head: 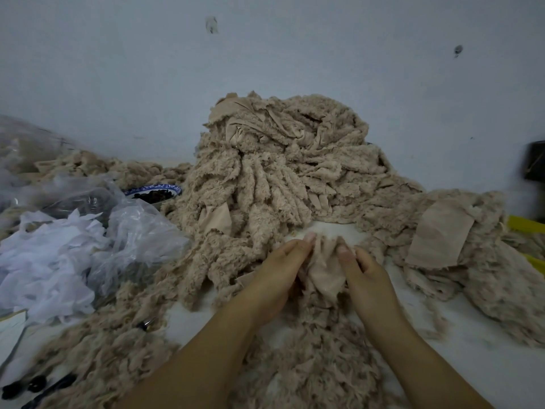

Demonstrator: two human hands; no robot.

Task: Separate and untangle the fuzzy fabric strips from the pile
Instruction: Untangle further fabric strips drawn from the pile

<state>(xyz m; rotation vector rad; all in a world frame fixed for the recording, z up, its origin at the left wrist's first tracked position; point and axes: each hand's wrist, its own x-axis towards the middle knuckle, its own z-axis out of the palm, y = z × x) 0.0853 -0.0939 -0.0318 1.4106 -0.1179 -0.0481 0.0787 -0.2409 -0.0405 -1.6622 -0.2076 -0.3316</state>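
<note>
A tall pile of beige fuzzy fabric strips (283, 166) rises in the middle against the wall. In front of it, my left hand (274, 276) and my right hand (365, 278) pinch one beige strip (324, 270) between them, smooth backing toward me. Its fuzzy lower end hangs down between my forearms onto more loose strips (318, 361) on the white table.
A flatter heap of strips (460, 249) lies at the right, with something yellow (528, 225) behind it. Clear plastic bags and white scraps (59, 255) fill the left. A blue-patterned bowl of dark pieces (153, 193) sits behind them. Small dark pieces (26, 388) lie at the near left.
</note>
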